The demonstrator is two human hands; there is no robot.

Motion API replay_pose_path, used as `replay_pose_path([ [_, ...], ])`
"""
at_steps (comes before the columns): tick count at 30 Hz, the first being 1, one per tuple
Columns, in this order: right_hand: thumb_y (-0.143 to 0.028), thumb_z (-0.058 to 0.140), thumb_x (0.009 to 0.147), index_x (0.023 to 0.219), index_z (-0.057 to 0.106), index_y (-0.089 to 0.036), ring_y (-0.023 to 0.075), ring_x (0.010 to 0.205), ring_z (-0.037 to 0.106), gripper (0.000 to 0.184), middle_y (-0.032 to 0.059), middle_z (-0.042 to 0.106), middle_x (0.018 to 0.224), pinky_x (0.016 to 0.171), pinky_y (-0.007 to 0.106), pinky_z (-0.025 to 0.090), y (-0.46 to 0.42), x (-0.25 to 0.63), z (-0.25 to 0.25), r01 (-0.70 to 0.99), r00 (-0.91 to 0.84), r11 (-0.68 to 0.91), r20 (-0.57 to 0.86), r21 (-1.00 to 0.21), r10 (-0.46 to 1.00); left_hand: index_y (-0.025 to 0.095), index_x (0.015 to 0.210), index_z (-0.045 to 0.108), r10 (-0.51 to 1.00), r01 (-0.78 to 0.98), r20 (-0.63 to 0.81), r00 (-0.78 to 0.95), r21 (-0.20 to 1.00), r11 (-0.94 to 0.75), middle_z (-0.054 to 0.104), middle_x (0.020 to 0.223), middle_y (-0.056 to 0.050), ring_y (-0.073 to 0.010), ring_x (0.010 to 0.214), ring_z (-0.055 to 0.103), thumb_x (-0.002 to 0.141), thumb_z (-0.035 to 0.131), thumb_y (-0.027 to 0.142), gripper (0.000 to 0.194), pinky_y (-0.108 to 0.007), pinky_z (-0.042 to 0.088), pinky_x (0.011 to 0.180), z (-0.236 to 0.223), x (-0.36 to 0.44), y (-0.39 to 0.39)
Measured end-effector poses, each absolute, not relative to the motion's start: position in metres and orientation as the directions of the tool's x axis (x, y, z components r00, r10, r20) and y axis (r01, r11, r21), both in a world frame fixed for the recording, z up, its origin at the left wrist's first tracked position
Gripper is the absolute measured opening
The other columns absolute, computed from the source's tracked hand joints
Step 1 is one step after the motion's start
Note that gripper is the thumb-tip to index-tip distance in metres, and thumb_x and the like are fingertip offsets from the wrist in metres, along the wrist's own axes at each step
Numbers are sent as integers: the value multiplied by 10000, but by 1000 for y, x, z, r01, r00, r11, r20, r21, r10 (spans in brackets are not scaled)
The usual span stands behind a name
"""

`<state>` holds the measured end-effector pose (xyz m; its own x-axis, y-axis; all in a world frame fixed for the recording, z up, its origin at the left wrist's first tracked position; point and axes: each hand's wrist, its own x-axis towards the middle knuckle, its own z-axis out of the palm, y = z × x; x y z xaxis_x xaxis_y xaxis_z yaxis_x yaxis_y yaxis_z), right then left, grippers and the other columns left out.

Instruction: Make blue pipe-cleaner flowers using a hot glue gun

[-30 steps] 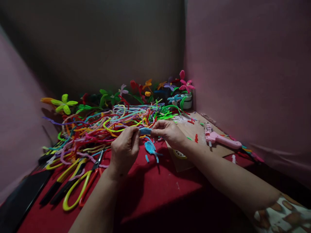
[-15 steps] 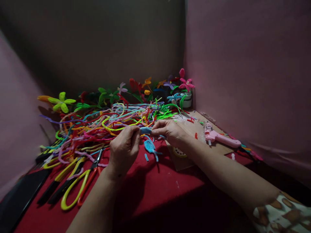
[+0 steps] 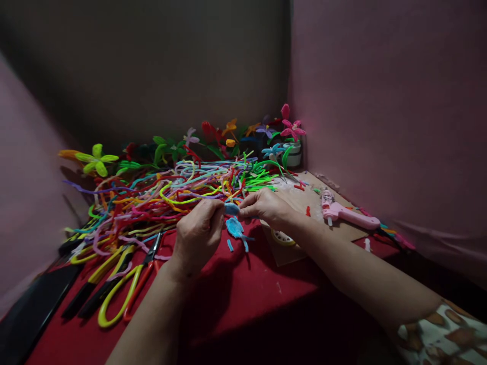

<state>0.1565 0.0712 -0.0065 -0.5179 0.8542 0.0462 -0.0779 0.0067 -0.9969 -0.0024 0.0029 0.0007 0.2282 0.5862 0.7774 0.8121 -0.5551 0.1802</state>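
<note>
Between my two hands is a blue pipe-cleaner petal (image 3: 232,208), pinched at both ends. My left hand (image 3: 201,229) grips its left end with thumb and bent fingers. From the other side, my right hand (image 3: 266,207) pinches the right end between thumb and forefinger. Just below, on the red tablecloth (image 3: 266,284), lie finished-looking blue petals (image 3: 235,227) with loose stem ends. A short blue pipe-cleaner piece (image 3: 230,246) rests beside them. My fingers partly cover the held petal's ends.
A heap of colourful pipe cleaners (image 3: 152,197) spreads left and behind my hands. Scissors (image 3: 146,268) and yellow-and-black pliers (image 3: 99,284) lie at left, near a black flat object (image 3: 41,299). A pink glue gun (image 3: 348,214) rests on cardboard (image 3: 353,232). Pipe-cleaner flowers (image 3: 97,160) line the back.
Both hands have shifted slightly right, still pinching the blue petal, which now looks shorter and rounder between my fingers. The view has moved a little.
</note>
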Motion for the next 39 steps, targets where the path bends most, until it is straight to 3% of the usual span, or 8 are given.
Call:
replay_pose_path([
  [12, -43, 587, 563, 520, 638, -119, 61, 425, 463, 101, -45, 537, 418, 465, 194, 359, 69, 153, -5, -24, -499, 103, 101, -994, 861, 185, 795, 568, 588, 821, 787, 187, 203, -534, 619, 675, 1, -108, 574, 590, 787, 520, 165, 52, -219, 468, 568, 2, -3, 3],
  [18, -99, 589, 558, 497, 623, -109, 74, 405, 478, 71, -15, 571, 433, 459, 208, 378, 68, 154, -5, -95, -459, -1, 42, -996, 887, 189, 1042, 541, 734, 698, 678, -46, 547, -462, 626, 687, 24, -92, 493, 575, 814, 508, 253, 239, -212, 465, 503, 1, -4, 5],
  [24, -110, 603, 540, 498, 603, -115, 93, 405, 515, 43, 1, 599, 458, 464, 224, 422, 69, 154, -7, -184, -495, -140, -31, -973, 868, 189, 988, 569, 777, 668, 611, -151, 642, -375, 615, 635, 31, -88, 459, 555, 790, 542, 277, 218, -201, 441, 456, 0, -4, 9],
  [30, -113, 602, 558, 509, 609, -113, 99, 392, 515, 50, 3, 603, 461, 454, 233, 421, 67, 151, -9, -139, -459, -135, -57, -981, 887, 177, 949, 590, 831, 503, 525, -184, 777, -379, 606, 603, 26, -92, 445, 547, 765, 567, 252, 200, -193, 416, 401, 0, 1, 10],
  [34, -103, 590, 567, 499, 618, -114, 88, 383, 487, 74, -3, 586, 435, 439, 221, 386, 67, 149, -14, -112, -459, -25, 29, -993, 888, 179, 916, 593, 827, 476, 527, -198, 789, -389, 603, 600, 28, -92, 436, 538, 755, 576, 246, 175, -198, 415, 402, 1, 2, 10],
  [39, -97, 569, 570, 504, 630, -116, 93, 399, 487, 92, -3, 583, 442, 459, 230, 391, 69, 147, -20, -85, -490, 54, 89, -995, 867, 192, 812, 595, 781, 609, 607, -145, 677, -413, 581, 593, 32, -90, 473, 540, 768, 561, 244, 77, -200, 429, 462, -2, -1, 11],
])
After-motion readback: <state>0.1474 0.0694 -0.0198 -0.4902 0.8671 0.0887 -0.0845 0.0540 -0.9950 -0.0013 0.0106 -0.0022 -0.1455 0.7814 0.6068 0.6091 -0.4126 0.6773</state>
